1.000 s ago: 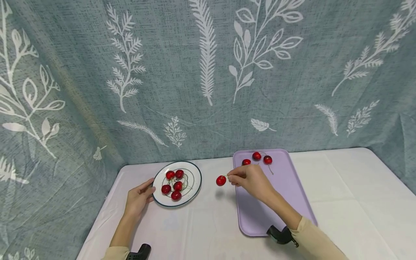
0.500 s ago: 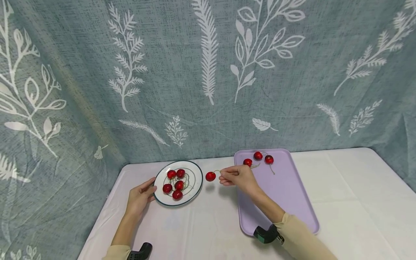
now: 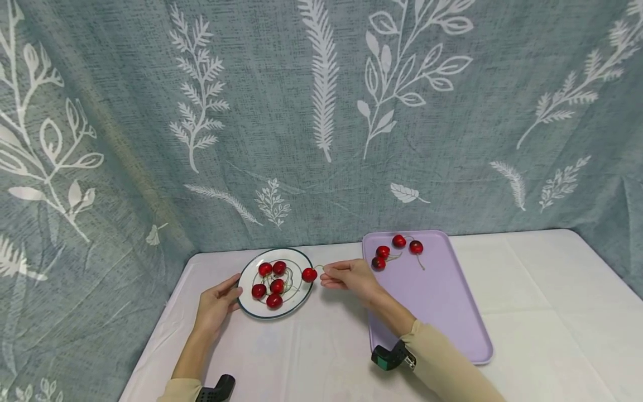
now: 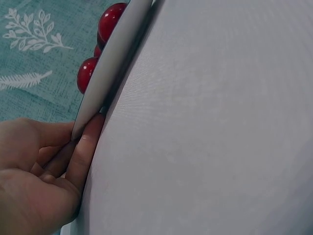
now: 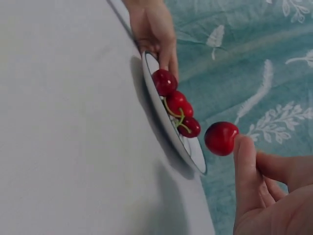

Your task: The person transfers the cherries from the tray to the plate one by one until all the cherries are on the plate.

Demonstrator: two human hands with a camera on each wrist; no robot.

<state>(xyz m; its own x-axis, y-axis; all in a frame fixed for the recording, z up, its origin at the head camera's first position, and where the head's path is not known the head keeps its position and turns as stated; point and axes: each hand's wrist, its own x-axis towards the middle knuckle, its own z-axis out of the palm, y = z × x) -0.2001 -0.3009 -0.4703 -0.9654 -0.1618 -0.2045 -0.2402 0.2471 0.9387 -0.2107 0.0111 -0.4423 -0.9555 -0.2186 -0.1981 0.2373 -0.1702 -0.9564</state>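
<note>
My right hand (image 3: 351, 278) pinches a red cherry (image 3: 309, 274) by its thin green stem, so the fruit hangs out over the right rim of a white plate (image 3: 296, 306) with a dark blue edge. In the right wrist view that cherry (image 5: 221, 138) is just above the plate's rim. My left hand (image 3: 213, 306) grips the plate's left edge, thumb on top and fingers underneath, as the left wrist view of the hand (image 4: 44, 166) shows. Several cherries (image 3: 274, 301) with stems lie on the plate.
A lilac tray (image 3: 427, 307) lies to the right on the white tablecloth (image 3: 532, 290), with several cherries (image 3: 399, 241) near its far left corner. My right forearm crosses over it. A grey-green leaf-print curtain (image 3: 321, 212) hangs behind the table.
My right hand has moved left from over the tray with the cherry, bringing it to the plate's right rim. Another cherry on the tray has come into sight. My left hand stays on the plate.
</note>
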